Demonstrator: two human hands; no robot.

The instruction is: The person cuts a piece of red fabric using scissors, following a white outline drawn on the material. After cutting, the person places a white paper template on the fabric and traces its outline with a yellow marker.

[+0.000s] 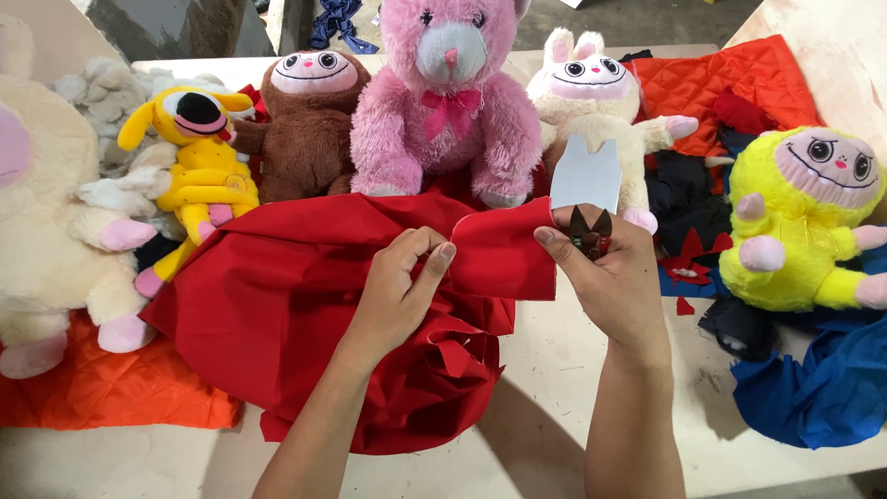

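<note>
Red cloth (305, 305), heaped on table (554, 370) before row of plush toys: left hand (397, 286) pinches its edge taut, presumably for cutting; right hand (605, 277) clasps dark snips (589, 231) and pale card template (586, 176)

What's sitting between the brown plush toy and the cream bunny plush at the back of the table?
In the head view, a big pink teddy bear with a pink bow sits between the brown plush toy and the cream bunny plush, touching both.
</note>
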